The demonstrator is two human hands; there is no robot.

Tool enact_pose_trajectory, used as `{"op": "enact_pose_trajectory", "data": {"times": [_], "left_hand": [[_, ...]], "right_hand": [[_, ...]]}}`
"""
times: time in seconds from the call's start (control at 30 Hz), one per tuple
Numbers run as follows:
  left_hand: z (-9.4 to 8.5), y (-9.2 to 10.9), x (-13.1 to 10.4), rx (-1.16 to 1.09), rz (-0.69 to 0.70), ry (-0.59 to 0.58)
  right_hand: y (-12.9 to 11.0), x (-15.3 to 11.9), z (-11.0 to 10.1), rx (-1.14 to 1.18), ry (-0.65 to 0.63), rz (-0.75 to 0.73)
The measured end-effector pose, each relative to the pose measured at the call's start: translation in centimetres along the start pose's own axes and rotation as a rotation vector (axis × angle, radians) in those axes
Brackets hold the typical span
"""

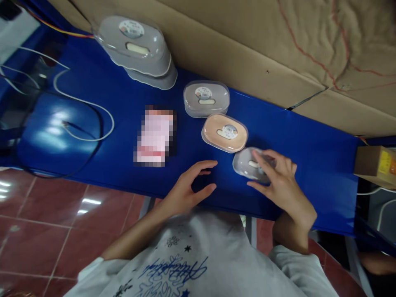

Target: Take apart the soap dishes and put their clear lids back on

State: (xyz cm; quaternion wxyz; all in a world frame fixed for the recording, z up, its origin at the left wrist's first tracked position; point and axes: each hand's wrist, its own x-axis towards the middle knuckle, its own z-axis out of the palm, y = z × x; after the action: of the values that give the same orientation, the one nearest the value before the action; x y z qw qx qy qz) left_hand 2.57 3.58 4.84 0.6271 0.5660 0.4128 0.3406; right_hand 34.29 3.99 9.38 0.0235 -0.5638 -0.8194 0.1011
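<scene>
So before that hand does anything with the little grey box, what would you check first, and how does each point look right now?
1. Right hand on the small grey box: ok, fingers rest on its lid.
2. Firm grip on it: cannot tell, the fingers hide its far side.
3. Left hand free: ok, open, hovering over the blue table.
4. Room beside the box: not ok, the peach box sits very close.
5. Lid fully shut: cannot tell.
</scene>
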Motion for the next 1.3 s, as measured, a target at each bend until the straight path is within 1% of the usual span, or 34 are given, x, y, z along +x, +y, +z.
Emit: {"op": "enact_pose_trajectory", "data": {"times": [0.1, 0.17, 0.23, 0.33, 0.37, 0.4, 0.43, 0.5, 0.57, 0.63, 0.7, 0.8, 0.87, 0.93, 1.0, 1.07, 1.1, 1.13, 1.17, 1.27, 1.3], "left_hand": [[-0.4, -0.1, -0.8, 0.175, 0.103, -0.019], [-0.8, -0.4, -0.4, 0.191, 0.158, 0.018], [-1.2, -0.9, 0.7, 0.065, 0.148, 0.003], [-1.8, -1.1, 2.5, -0.258, 0.009, -0.157], [-2.0, -0.9, 2.8, -0.299, 0.003, -0.179], [-2.2, -0.6, 2.8, -0.279, 0.031, -0.178], [-2.3, -0.3, 2.6, -0.204, 0.079, -0.168], [-2.5, 0.2, 1.6, 0.043, 0.173, -0.159], [-2.3, 0.2, 0.1, 0.304, 0.228, -0.182], [-1.7, -0.2, -1.3, 0.513, 0.293, -0.182], [-1.1, -0.9, -2.3, 0.657, 0.342, -0.159], [-0.7, -1.7, -2.8, 0.705, 0.334, -0.081], [-1.0, -2.0, -2.9, 0.7, 0.306, -0.053], [-1.5, -2.1, -2.9, 0.712, 0.306, -0.082], [-1.8, -2.0, -2.9, 0.724, 0.321, -0.149], [-2.1, -2.0, -3.0, 0.714, 0.335, -0.205], [-2.2, -1.9, -3.1, 0.7, 0.337, -0.218], [-2.3, -1.8, -3.1, 0.681, 0.335, -0.216], [-2.4, -1.7, -3.1, 0.654, 0.331, -0.2], [-2.8, -1.4, -3.0, 0.516, 0.287, -0.084], [-2.9, -1.4, -3.0, 0.451, 0.279, -0.037]], "right_hand": [[-1.5, 0.0, 0.3, 0.144, -0.028, -0.161], [-2.7, 0.4, 0.6, 0.213, -0.05, -0.259], [-3.9, 0.9, 1.0, 0.253, -0.077, -0.348], [-5.1, 1.5, 1.9, 0.255, -0.059, -0.419], [-5.4, 1.6, 2.2, 0.246, -0.033, -0.417], [-5.5, 1.8, 2.6, 0.237, -0.005, -0.404], [-5.5, 1.9, 3.0, 0.232, 0.022, -0.39], [-5.5, 2.2, 3.5, 0.24, 0.054, -0.365], [-5.3, 2.4, 3.9, 0.265, 0.069, -0.346], [-5.1, 2.7, 4.0, 0.29, 0.069, -0.328], [-5.0, 3.0, 3.9, 0.313, 0.049, -0.314], [-4.9, 3.5, 4.0, 0.338, 0.025, -0.299], [-4.6, 3.9, 4.2, 0.338, 0.046, -0.276], [-4.1, 4.2, 4.5, 0.301, 0.094, -0.233], [-3.5, 4.3, 4.7, 0.217, 0.145, -0.169], [-3.1, 4.3, 4.6, 0.138, 0.187, -0.11], [-3.1, 4.2, 4.4, 0.125, 0.196, -0.104], [-3.2, 4.0, 4.2, 0.14, 0.19, -0.129], [-3.5, 3.8, 4.0, 0.178, 0.166, -0.189], [-5.0, 3.2, 3.5, 0.344, 0.022, -0.47], [-5.6, 3.0, 3.5, 0.381, -0.016, -0.538]]}}
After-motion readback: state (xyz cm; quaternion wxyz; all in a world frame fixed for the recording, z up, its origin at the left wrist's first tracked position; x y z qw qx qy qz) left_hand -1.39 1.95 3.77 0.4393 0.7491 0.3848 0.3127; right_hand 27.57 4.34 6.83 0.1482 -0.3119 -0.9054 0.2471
